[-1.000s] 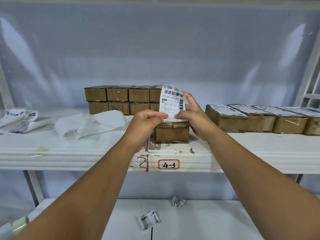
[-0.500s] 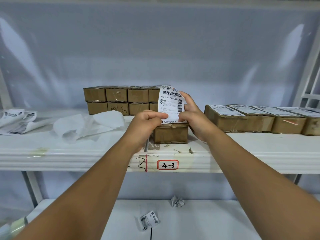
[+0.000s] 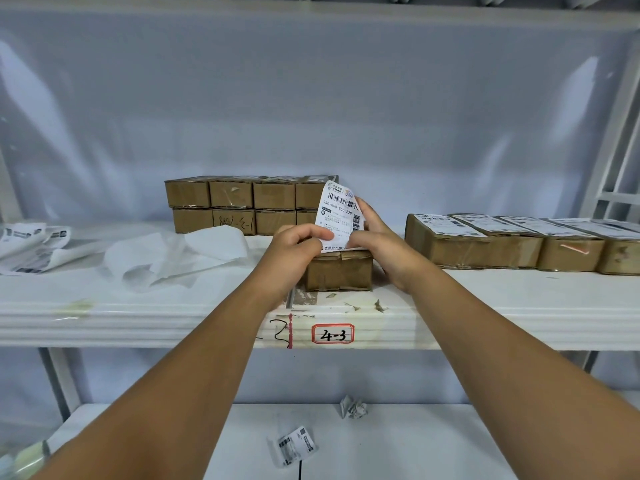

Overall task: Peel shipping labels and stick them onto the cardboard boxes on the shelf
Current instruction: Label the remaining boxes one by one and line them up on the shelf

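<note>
White printed shipping label [image 3: 337, 216] stood upright, long axis 6-to-12 o'clock, print facing camera, bottom edge on the small brown cardboard box [image 3: 339, 271], mid white shelf [image 3: 138, 306]. Left hand [image 3: 294, 247] pinched its 7 o'clock corner; right hand [image 3: 377, 244] gripped its 3 o'clock edge.

Both bare forearms reach up and forward from the lower corners, converging toward the middle. The left grip [image 3: 294, 247] is curled with its knuckles toward the camera, thumb and fingers pinching the lower left edge of a label [image 3: 337, 211]. The right grip [image 3: 377, 240] sits just beside it, fingers raised behind the label's right edge and thumb pressed against its lower part. The two grips nearly touch at the thumbs.
</note>
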The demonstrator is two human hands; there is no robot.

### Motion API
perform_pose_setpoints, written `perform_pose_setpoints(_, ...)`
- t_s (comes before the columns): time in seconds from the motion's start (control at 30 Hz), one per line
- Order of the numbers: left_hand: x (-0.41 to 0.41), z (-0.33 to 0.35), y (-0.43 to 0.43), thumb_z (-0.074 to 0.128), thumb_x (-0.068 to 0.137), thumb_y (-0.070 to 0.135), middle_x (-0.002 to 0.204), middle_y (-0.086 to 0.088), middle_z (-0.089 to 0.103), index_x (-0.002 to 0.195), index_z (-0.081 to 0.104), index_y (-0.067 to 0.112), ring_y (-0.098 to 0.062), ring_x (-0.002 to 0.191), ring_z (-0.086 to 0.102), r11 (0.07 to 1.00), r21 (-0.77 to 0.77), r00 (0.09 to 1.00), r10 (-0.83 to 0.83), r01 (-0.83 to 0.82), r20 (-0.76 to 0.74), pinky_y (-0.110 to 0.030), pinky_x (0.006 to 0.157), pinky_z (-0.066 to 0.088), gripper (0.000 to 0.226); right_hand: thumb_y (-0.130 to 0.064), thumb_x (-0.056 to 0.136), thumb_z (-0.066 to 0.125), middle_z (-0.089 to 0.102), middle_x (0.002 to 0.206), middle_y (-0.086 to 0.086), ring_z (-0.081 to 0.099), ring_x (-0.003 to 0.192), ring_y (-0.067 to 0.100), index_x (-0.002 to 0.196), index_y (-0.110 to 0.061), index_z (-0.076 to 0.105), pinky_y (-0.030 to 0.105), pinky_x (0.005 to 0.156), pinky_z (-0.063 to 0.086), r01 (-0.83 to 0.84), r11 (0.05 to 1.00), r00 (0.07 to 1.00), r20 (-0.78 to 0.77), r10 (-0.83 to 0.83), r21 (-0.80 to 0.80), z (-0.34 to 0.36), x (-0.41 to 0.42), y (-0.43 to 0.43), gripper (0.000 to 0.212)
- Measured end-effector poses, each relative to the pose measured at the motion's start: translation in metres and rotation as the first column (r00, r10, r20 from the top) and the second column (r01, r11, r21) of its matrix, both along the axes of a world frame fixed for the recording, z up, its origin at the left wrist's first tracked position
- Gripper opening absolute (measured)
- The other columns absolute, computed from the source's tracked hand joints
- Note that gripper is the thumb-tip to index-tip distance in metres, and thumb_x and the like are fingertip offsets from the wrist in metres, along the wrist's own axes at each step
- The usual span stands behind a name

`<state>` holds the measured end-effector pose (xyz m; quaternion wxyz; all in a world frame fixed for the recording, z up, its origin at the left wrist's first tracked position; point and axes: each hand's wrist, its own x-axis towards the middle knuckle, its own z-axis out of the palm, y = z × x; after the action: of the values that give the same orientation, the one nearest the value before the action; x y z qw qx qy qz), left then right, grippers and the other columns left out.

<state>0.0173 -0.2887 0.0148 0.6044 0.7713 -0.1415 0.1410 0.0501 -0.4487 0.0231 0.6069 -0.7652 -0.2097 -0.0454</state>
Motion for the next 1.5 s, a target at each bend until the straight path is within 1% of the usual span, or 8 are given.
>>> perform_pose_setpoints(0.13, 0.001, 0.001, -0.001, 0.044, 0.090, 0.007, 0.122, 0.000, 0.044, 0.093, 0.070, 0.024, -0.014, 0.116, 0.046, 1.000, -0.014, 0.999, -0.002, 0.001, -0.033, -0.039, 0.107, 0.039, 0.031, -0.002, 0.087, 0.056, 0.051, 0.139, -0.004, 0.053, 0.117, 0.011, 0.150, -0.036, 0.012, 0.025, 0.095, 0.045, 0.031, 0.999, 0.999, -0.005, -0.031, -0.037, -0.001, 0.002, 0.001, 0.084)
perform_pose_setpoints(0.33, 0.002, 0.002, -0.001, 0.044, 0.090, 0.006, 0.123, 0.000, 0.045, 0.105, 0.070, 0.020, -0.008, 0.108, 0.046, 1.000, 0.007, 1.000, 0.014, -0.014, -0.026, -0.023, 0.100, 0.035, 0.033, 0.002, 0.088, 0.058, 0.049, 0.135, 0.006, 0.057, 0.096, 0.000, 0.148, -0.044, -0.008, 0.003, 0.065, 0.045, 0.068, 0.997, 0.998, 0.006, -0.068, 0.019, 0.000, 0.005, -0.001, 0.100)
perform_pose_setpoints(0.57, 0.004, 0.002, -0.002, 0.047, 0.092, 0.009, 0.119, 0.002, 0.046, 0.112, 0.067, 0.015, -0.005, 0.102, 0.044, 1.000, -0.001, 0.999, 0.029, -0.029, -0.026, -0.018, 0.086, 0.032, 0.029, 0.001, 0.081, 0.064, 0.037, 0.126, 0.007, 0.045, 0.115, 0.022, 0.126, -0.039, 0.032, 0.029, 0.089, 0.050, 0.287, 0.957, 0.947, 0.133, -0.291, 0.047, 0.003, 0.003, 0.000, 0.068)
perform_pose_setpoints(0.7, 0.005, 0.001, -0.001, 0.047, 0.092, 0.007, 0.117, 0.002, 0.046, 0.116, 0.065, 0.012, -0.002, 0.099, 0.045, 1.000, 0.012, 1.000, 0.028, -0.027, -0.010, -0.015, 0.086, 0.032, 0.031, 0.000, 0.083, 0.057, 0.051, 0.100, 0.004, 0.051, 0.086, 0.014, 0.087, -0.026, 0.048, 0.025, 0.073, 0.045, 0.383, 0.922, 0.917, 0.091, -0.388, 0.061, 0.003, 0.007, -0.003, 0.027)
perform_pose_setpoints(0.8, 0.006, 0.001, -0.001, 0.046, 0.092, 0.007, 0.116, 0.003, 0.045, 0.119, 0.063, 0.011, -0.004, 0.102, 0.045, 1.000, 0.019, 1.000, 0.021, -0.021, -0.003, -0.011, 0.082, 0.032, 0.032, 0.000, 0.087, 0.051, 0.060, 0.077, -0.003, 0.053, 0.072, 0.014, 0.070, -0.021, 0.059, 0.028, 0.071, 0.044, 0.435, 0.899, 0.897, 0.062, -0.438, 0.054, 0.000, 0.013, -0.004, 0.028)
perform_pose_setpoints(1.13, 0.005, 0.000, 0.000, 0.050, 0.092, 0.007, 0.114, 0.005, 0.046, 0.120, 0.062, 0.009, -0.004, 0.101, 0.047, 0.999, 0.028, 0.999, 0.035, -0.037, 0.040, -0.025, 0.100, 0.039, 0.031, 0.004, 0.089, 0.052, 0.069, 0.104, 0.000, 0.065, 0.098, 0.019, 0.079, -0.026, 0.067, 0.032, 0.084, 0.056, 0.422, 0.902, 0.903, 0.049, -0.427, 0.085, -0.003, 0.015, -0.004, 0.035)
perform_pose_setpoints(1.33, 0.005, -0.001, -0.001, 0.049, 0.093, 0.007, 0.113, 0.007, 0.044, 0.125, 0.058, 0.010, -0.001, 0.092, 0.048, 0.992, 0.108, 0.991, 0.056, -0.070, 0.122, -0.010, 0.076, 0.041, 0.034, 0.004, 0.094, 0.046, 0.066, 0.098, -0.002, 0.066, 0.092, 0.019, 0.075, -0.022, 0.069, 0.025, 0.069, 0.058, 0.388, 0.912, 0.914, 0.074, -0.399, 0.132, 0.003, 0.010, -0.001, 0.039)
perform_pose_setpoints(1.5, 0.007, -0.002, -0.002, 0.047, 0.094, 0.008, 0.112, 0.007, 0.043, 0.127, 0.058, 0.008, -0.001, 0.092, 0.048, 0.996, 0.084, 0.996, 0.026, -0.033, 0.080, -0.014, 0.077, 0.039, 0.035, -0.011, 0.092, 0.053, 0.070, 0.102, -0.001, 0.067, 0.089, 0.016, 0.080, -0.027, 0.071, 0.035, 0.085, 0.056, 0.441, 0.894, 0.895, 0.030, -0.444, 0.083, 0.000, 0.012, -0.002, 0.027)
